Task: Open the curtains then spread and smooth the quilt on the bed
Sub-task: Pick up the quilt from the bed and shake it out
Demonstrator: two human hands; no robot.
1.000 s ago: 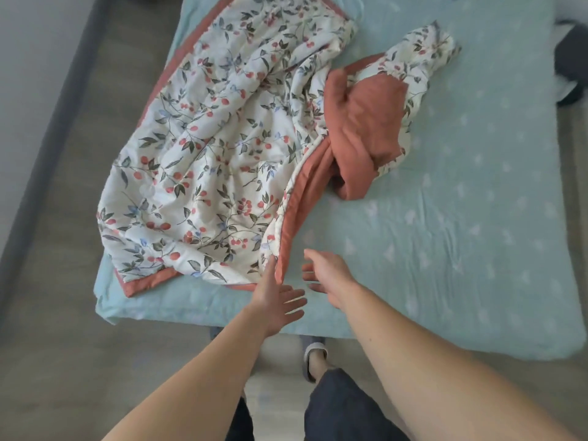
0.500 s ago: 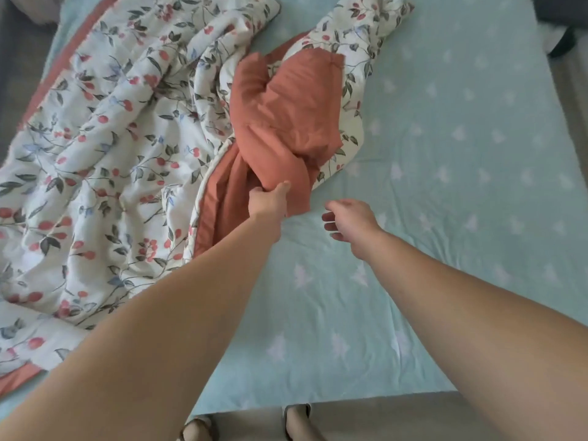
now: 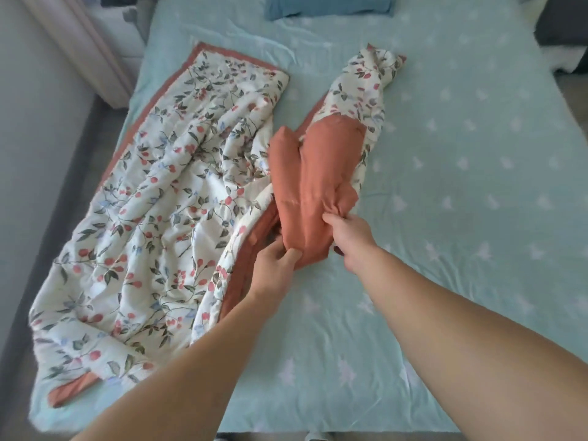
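Observation:
A floral quilt [image 3: 152,202] with a rust-coloured underside lies crumpled over the left half of the bed [image 3: 461,218]. A twisted fold shows its rust side [image 3: 311,173] near the middle and ends in a floral bunch toward the headboard. My left hand [image 3: 273,259] grips the near end of that rust fold. My right hand [image 3: 348,237] pinches the same fold from its right side. Both forearms reach in from the bottom of the view.
A pale green sheet with white motifs covers the mattress. A blue pillow [image 3: 327,6] lies at the head. A pale curtain [image 3: 92,55] hangs at the far left by the wall. Something dark [image 3: 563,23] sits at the far right. Grey floor runs along the left.
My right hand has closed in and taken hold of the rust fold beside my left hand. The view has tilted up, showing the pillow and the curtain.

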